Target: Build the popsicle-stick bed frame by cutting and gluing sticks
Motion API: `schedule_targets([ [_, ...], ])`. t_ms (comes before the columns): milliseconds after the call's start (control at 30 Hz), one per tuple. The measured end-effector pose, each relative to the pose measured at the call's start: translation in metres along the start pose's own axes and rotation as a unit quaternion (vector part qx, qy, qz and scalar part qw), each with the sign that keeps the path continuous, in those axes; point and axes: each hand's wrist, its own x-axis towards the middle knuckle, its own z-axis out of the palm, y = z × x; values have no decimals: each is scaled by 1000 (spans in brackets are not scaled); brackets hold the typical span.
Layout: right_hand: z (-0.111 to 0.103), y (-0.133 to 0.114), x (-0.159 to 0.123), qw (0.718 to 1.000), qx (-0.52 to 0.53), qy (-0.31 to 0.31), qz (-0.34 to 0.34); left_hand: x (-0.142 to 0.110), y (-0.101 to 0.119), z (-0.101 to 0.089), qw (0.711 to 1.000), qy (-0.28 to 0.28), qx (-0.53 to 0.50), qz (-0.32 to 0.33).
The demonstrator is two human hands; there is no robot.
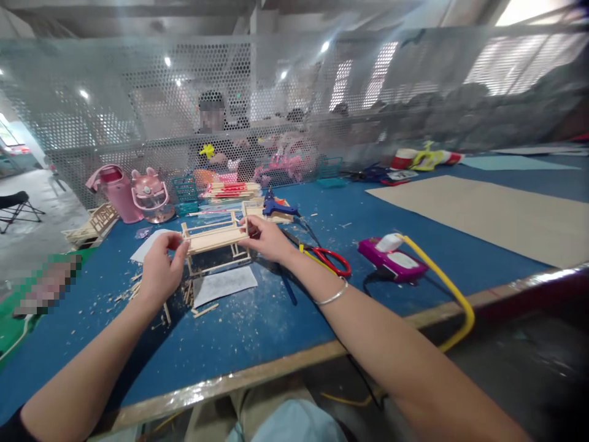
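A small frame built of pale wooden sticks point(215, 241) stands on the blue table point(257, 319), over a sheet of white paper point(224, 285). My left hand point(161, 270) pinches its left end, fingers closed on the top deck. My right hand point(268, 239) grips the right end, fingers curled round the corner post; a silver bangle sits on that wrist. Loose stick pieces and wood chips point(138, 288) lie under and left of the frame.
Red-handled scissors point(332, 260), a magenta box with a yellow cable point(391, 258), a blue glue gun point(276, 207), pink bottles point(133, 191), teal baskets, another stick model point(94, 225) and a cardboard sheet point(497, 212) lie around. Behind a perforated screen sits another person point(216, 147).
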Motion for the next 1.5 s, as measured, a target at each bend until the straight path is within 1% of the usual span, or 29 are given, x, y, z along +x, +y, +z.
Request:
schedule_targets([
  [100,1,2,-1,1000,-13,7,-2,1,-6,0,998,-28,-14,-45],
  [167,2,2,-2,1000,-23,14,-3,2,-6,1,998,-37,-28,-51],
  [333,7,1,-3,999,-20,28,-5,2,-5,2,997,-14,-58,-45],
  [467,8,-1,-3,999,-30,14,6,4,-10,2,991,-12,-109,-78],
  [567,8,-3,-3,999,-52,4,9,5,-14,2,985,-28,-140,-98],
  [633,8,-4,-3,998,-62,5,7,5,-16,1,983,-46,-147,-99],
  [867,10,-5,-6,994,-107,-4,-2,4,-12,-2,992,-57,-92,-68],
  [1000,16,-7,-10,983,-181,-7,-32,4,-14,-2,993,-66,-76,-60],
  [1100,23,-6,-13,976,-216,-6,-27,3,-16,-2,995,-75,-44,-58],
  [1300,33,6,-14,978,-207,11,-8,4,-14,-3,994,-97,-3,-49],
  [1500,34,7,-14,978,-210,9,-5,3,-12,-4,994,-95,6,-54],
])
